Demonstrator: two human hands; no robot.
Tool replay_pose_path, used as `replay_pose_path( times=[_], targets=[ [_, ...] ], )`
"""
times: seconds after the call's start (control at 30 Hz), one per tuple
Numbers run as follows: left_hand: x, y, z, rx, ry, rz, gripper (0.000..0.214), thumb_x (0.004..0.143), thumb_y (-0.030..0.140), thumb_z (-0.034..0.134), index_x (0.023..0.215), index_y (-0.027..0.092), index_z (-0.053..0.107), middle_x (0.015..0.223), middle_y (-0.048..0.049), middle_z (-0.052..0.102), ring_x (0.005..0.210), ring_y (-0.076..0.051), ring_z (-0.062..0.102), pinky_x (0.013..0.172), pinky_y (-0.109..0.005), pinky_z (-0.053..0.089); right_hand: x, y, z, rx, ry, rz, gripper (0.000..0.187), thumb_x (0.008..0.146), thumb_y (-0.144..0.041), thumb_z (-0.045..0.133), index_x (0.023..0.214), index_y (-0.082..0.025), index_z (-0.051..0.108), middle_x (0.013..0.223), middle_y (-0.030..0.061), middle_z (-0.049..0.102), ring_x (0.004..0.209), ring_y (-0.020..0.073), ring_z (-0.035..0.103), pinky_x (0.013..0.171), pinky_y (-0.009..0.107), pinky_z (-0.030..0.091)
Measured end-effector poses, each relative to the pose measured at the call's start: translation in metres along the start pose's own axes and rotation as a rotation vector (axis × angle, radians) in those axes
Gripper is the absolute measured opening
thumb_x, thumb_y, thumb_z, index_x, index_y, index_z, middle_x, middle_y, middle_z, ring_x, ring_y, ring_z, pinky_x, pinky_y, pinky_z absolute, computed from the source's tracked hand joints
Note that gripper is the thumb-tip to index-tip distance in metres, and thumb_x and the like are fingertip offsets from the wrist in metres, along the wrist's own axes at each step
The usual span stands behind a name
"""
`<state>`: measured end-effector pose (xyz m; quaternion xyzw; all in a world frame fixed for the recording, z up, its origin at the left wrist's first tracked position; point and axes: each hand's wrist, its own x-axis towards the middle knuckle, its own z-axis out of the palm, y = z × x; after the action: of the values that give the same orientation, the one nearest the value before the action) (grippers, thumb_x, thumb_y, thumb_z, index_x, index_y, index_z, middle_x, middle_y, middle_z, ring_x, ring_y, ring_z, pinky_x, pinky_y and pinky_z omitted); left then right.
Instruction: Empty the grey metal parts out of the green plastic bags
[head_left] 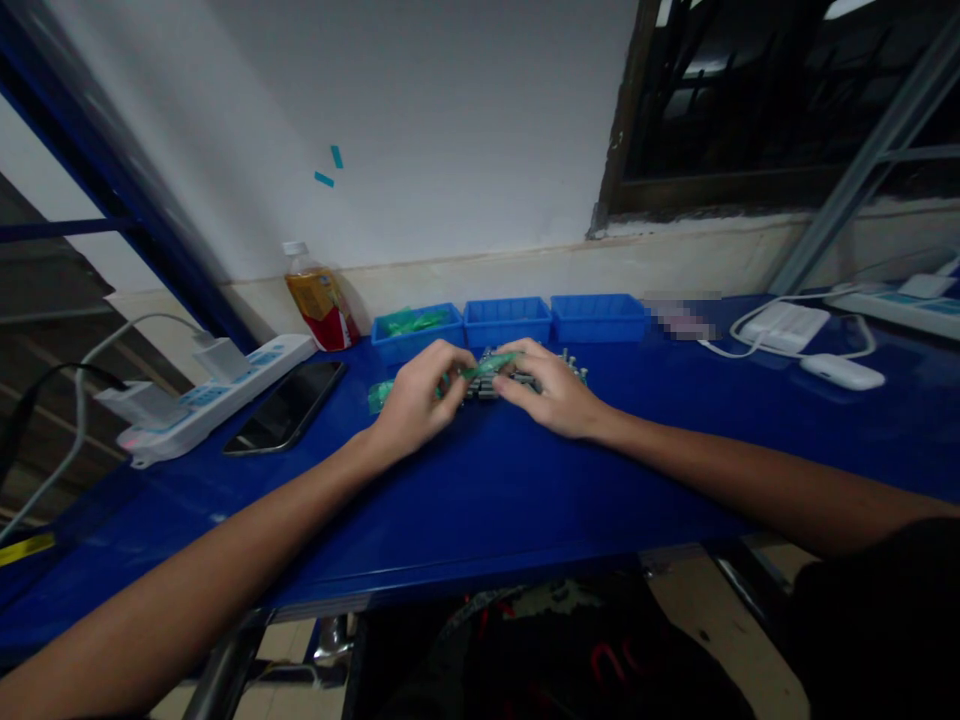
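My left hand (420,395) and my right hand (551,390) meet over the far middle of the blue table (487,490). Both pinch a thin green strip (491,364) between their fingertips. Under the hands lies a small grey block of metal parts with pins (525,380); the hands hide most of it. A green bit (379,396) pokes out to the left of my left hand.
Three blue trays (510,320) line the back edge; the left one holds green pieces. A bottle (319,300), a white power strip (217,395) with plugs and a black phone (289,405) lie left. White chargers with cables (810,340) sit right.
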<state>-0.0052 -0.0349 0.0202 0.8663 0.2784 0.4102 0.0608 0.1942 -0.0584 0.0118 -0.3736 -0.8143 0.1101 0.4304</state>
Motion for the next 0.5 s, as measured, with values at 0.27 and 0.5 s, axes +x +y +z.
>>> replay_pose_path(
  times=[0.27,0.5],
  targets=[
    [-0.003,-0.004,0.000,0.178,-0.098,0.251,0.019,0.087,0.011,0.043,0.100,0.017,0.056,0.094,-0.0060,0.056,0.088,-0.014,0.054,0.077,-0.028,0.047,0.004,0.007,0.004,0.558,-0.115,0.377,0.035,0.083,-0.049,0.047,0.071,-0.018,0.057,0.069,0.0016,0.056,0.067,0.0156,0.051,0.066,0.031,0.038],
    [-0.002,0.000,0.003,0.142,-0.275,0.121,0.019,0.087,0.024,0.046,0.099,0.017,0.059,0.095,-0.0065,0.061,0.089,-0.018,0.055,0.081,-0.033,0.045,0.001,0.009,0.011,0.255,-0.003,0.198,0.013,0.080,-0.028,0.051,0.078,-0.016,0.057,0.070,0.0000,0.058,0.067,0.0143,0.051,0.064,0.027,0.038]
  ],
)
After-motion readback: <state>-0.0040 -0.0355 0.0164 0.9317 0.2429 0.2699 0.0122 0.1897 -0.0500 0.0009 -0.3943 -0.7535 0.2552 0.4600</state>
